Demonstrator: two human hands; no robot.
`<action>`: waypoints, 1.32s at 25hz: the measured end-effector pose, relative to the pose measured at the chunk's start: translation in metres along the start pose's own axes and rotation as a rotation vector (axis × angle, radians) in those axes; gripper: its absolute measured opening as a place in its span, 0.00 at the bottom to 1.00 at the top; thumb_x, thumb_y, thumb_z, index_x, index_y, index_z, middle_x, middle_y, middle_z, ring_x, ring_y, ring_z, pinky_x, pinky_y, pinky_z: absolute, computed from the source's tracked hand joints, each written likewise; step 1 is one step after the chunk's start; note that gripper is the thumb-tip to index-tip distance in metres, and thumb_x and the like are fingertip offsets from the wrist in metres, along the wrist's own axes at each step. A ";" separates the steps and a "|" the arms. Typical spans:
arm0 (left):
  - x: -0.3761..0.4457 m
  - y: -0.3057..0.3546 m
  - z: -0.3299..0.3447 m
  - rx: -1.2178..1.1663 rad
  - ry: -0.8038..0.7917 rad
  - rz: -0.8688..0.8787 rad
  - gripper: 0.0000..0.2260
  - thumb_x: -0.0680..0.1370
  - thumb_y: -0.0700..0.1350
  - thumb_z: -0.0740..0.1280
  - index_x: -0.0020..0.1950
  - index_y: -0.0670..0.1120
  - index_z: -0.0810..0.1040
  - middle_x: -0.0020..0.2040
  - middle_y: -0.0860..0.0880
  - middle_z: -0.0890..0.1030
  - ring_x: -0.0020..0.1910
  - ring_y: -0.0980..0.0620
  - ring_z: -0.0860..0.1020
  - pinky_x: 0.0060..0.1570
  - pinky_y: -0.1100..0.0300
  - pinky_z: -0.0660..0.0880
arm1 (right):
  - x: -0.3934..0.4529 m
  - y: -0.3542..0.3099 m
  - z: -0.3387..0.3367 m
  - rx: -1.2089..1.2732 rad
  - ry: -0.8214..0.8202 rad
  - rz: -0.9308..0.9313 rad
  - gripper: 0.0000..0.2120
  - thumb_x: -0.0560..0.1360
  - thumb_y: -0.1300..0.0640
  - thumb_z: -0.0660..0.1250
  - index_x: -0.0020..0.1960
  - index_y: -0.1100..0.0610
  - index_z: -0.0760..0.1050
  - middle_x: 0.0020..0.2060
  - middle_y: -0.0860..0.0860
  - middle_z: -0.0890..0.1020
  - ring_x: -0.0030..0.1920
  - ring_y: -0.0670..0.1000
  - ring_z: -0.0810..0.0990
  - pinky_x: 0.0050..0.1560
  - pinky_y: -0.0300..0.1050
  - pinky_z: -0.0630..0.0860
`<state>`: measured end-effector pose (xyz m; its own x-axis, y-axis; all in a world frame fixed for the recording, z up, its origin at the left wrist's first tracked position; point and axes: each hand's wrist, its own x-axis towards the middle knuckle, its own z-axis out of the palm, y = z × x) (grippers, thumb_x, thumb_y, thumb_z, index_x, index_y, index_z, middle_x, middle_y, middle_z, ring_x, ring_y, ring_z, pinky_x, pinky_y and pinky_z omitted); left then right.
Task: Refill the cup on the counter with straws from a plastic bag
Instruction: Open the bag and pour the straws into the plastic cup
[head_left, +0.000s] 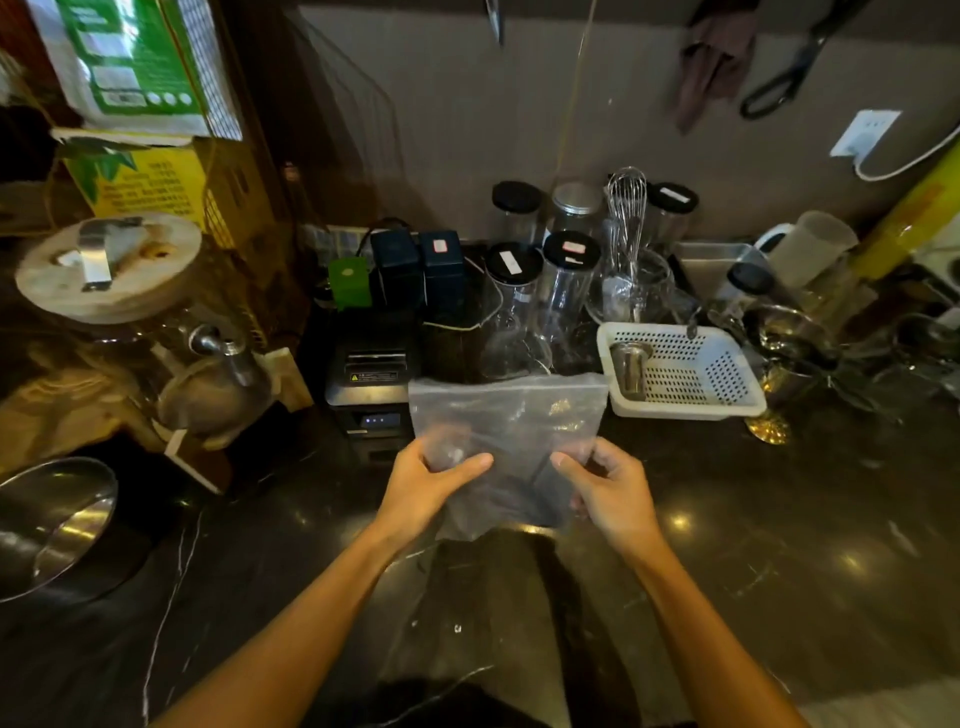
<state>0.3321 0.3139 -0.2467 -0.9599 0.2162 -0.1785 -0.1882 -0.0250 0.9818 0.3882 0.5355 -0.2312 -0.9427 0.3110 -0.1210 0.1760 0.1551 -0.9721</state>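
A clear plastic bag (506, 415) is held upright above the dark marble counter (753, 545), in the middle of the head view. My left hand (431, 483) grips its lower left side, thumb across the front. My right hand (605, 486) pinches its lower right side. Dark straws (540, 486) show dimly through the bag's lower part between my hands. A small metal cup (630, 369) stands inside a white perforated basket (685, 408) to the right of the bag; I cannot tell whether it holds any straws.
Behind the bag stand several clear jars with black lids (511, 306), a whisk (627, 218) and a black printer (370, 374). A glass dispenser (135, 332) and a steel bowl (47, 525) sit on the left. Metal ware crowds the right.
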 end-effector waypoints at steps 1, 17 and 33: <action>-0.002 -0.005 -0.001 0.010 0.019 -0.009 0.13 0.74 0.38 0.77 0.58 0.42 0.84 0.53 0.46 0.89 0.54 0.49 0.87 0.54 0.55 0.84 | -0.001 0.008 -0.001 -0.014 -0.007 0.026 0.04 0.78 0.62 0.74 0.46 0.62 0.82 0.35 0.53 0.82 0.34 0.44 0.81 0.37 0.36 0.78; -0.005 0.009 0.006 0.138 -0.105 0.074 0.15 0.72 0.46 0.77 0.58 0.46 0.85 0.53 0.48 0.88 0.55 0.49 0.87 0.53 0.53 0.84 | -0.008 0.030 -0.038 -0.109 -0.111 0.158 0.07 0.79 0.59 0.72 0.45 0.60 0.80 0.39 0.57 0.83 0.39 0.52 0.83 0.36 0.38 0.80; -0.003 0.035 0.059 0.201 -0.336 0.220 0.09 0.80 0.39 0.71 0.57 0.51 0.86 0.52 0.52 0.88 0.55 0.55 0.86 0.58 0.57 0.81 | -0.018 -0.058 0.005 0.133 0.109 0.298 0.13 0.81 0.58 0.69 0.39 0.62 0.81 0.29 0.51 0.79 0.22 0.45 0.73 0.23 0.40 0.71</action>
<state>0.3404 0.3699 -0.2084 -0.8454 0.5330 0.0345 0.0893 0.0773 0.9930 0.3933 0.5166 -0.1737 -0.8180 0.4241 -0.3887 0.3941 -0.0791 -0.9157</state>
